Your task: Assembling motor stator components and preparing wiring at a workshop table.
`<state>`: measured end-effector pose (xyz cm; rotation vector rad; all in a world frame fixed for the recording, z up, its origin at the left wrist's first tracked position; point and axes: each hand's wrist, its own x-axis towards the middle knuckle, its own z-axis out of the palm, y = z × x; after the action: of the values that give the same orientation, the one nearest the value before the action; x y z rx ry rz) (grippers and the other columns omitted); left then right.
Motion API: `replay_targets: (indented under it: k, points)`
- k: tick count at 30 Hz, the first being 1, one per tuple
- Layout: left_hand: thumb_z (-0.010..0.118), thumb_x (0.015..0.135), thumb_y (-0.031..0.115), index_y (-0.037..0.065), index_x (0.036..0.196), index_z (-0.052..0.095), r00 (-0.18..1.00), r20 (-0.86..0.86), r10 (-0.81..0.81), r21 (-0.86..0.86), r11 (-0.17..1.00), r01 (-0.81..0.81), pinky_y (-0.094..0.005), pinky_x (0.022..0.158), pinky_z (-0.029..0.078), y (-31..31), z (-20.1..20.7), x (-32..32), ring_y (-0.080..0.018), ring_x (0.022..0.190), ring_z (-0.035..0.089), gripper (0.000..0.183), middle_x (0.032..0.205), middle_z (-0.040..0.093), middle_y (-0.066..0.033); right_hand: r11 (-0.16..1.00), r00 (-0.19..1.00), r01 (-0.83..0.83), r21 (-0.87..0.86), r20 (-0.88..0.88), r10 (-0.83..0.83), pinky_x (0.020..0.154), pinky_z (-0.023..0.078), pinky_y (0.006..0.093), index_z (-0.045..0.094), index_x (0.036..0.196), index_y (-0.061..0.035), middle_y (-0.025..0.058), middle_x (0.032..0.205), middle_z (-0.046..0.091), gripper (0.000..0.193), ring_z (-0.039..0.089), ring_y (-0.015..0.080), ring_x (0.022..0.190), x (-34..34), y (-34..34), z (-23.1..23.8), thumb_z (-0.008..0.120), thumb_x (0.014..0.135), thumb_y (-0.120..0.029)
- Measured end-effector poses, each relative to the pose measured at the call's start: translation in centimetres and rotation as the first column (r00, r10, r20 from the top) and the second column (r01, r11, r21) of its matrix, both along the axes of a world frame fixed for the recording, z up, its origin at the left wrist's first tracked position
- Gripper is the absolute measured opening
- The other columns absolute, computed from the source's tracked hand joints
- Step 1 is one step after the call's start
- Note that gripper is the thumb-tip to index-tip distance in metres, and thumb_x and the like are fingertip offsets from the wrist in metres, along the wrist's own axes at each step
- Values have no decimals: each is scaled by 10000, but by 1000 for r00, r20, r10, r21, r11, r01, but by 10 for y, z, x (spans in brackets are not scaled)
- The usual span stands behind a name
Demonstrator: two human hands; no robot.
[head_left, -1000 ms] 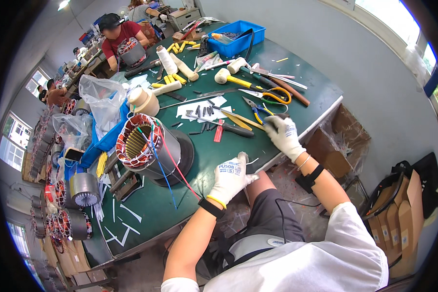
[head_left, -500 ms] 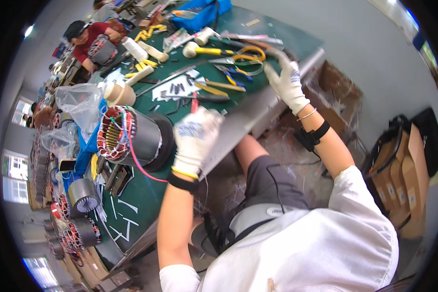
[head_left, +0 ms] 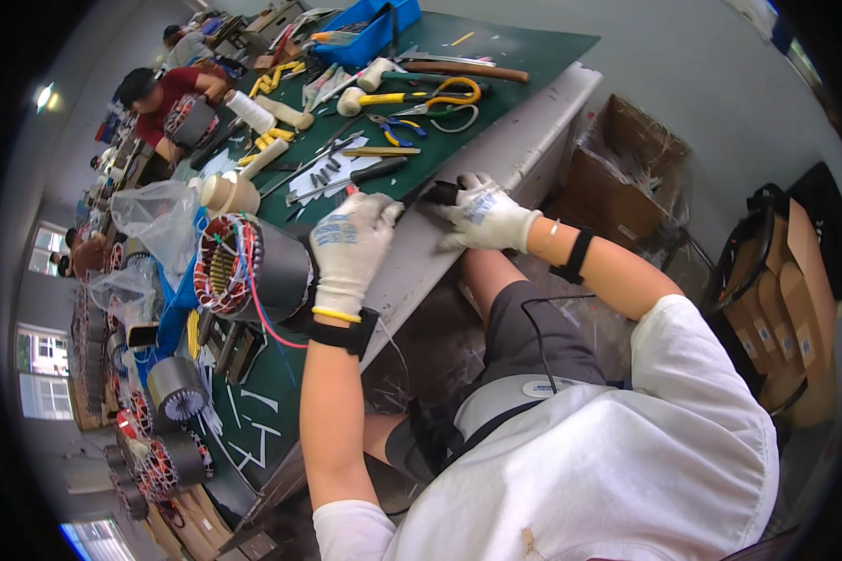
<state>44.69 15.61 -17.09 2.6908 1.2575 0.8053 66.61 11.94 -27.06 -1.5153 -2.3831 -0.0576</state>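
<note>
My left hand (head_left: 351, 245), in a white knitted glove, is closed at the table's near edge. A small red tip (head_left: 351, 190) shows beside its fingers; what they hold is hidden. Just left of it a grey motor stator (head_left: 286, 269) lies on its side, red windings laced with white cord, pink and blue wires trailing out. Across the pale table edge, my gloved right hand (head_left: 485, 215) has its fingers closed round a small black thing (head_left: 442, 194) whose kind I cannot make out. A black-handled tool (head_left: 380, 169) lies beyond both hands.
Beyond lie blue-handled pliers (head_left: 398, 131), yellow-handled scissors (head_left: 457, 92), a mallet (head_left: 351, 101) and a blue bin (head_left: 376, 33). Other stators (head_left: 176, 385) stand at left. A cardboard box (head_left: 608, 173) is on the floor at right. A person in red works across the table.
My right hand has come left and nearer, from beside the tools to the table edge near my left hand, and now grips the black thing. My left hand has shifted slightly left.
</note>
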Motion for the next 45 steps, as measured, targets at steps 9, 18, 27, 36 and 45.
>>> replay_targets:
  k: [9, 18, 27, 36, 45]
  points:
    - [668, 883, 299, 116, 1091, 682, 997, 76, 19, -262, 965, 2, -381, 731, 537, -38, -35, 10, -293, 831, 681, 277, 925, 691, -96, 953, 979, -192, 235, 112, 170, 718, 482, 373, 748, 881, -152, 70, 852, 662, 155, 585, 262, 782, 8, -45, 13, 710, 818, -289]
    - [681, 886, 168, 22, 985, 701, 913, 405, -48, -276, 946, 172, -375, 715, 527, -137, -19, -46, -299, 799, 672, 177, 881, 682, -155, 926, 736, -300, -229, -673, 72, 660, 460, 334, 749, 885, -64, 92, 758, 685, 124, 597, 249, 653, -47, -87, 101, 744, 801, -155]
    - [656, 973, 305, 25, 1065, 634, -90, 763, 640, -586, 744, 319, -180, 480, 241, -203, -2, -98, -10, 527, 313, 296, 853, 633, -44, 517, 336, -700, -493, -866, -370, 707, 523, 214, 667, 1153, 25, 48, 949, 680, 265, 638, 86, 821, -128, -104, 109, 697, 903, -58]
    - [651, 983, 204, -12, 1082, 686, -143, 805, 575, -549, 815, 186, -174, 532, 320, -215, -9, -90, -3, 588, 421, 241, 829, 695, -47, 644, -275, -721, -256, -747, -605, 795, 501, 292, 542, 1264, 7, 17, 909, 578, 443, 584, 125, 840, -154, -96, 95, 682, 941, -262]
    - [632, 994, 293, -30, 1100, 632, -7, 802, 597, -573, 772, 274, -202, 495, 247, -212, -14, -75, -23, 553, 338, 340, 681, 431, 51, 612, -294, -788, -71, -829, -475, 696, 499, 277, 680, 1034, -88, 65, 1188, 607, 144, 628, 129, 865, -157, -110, 107, 706, 920, -173]
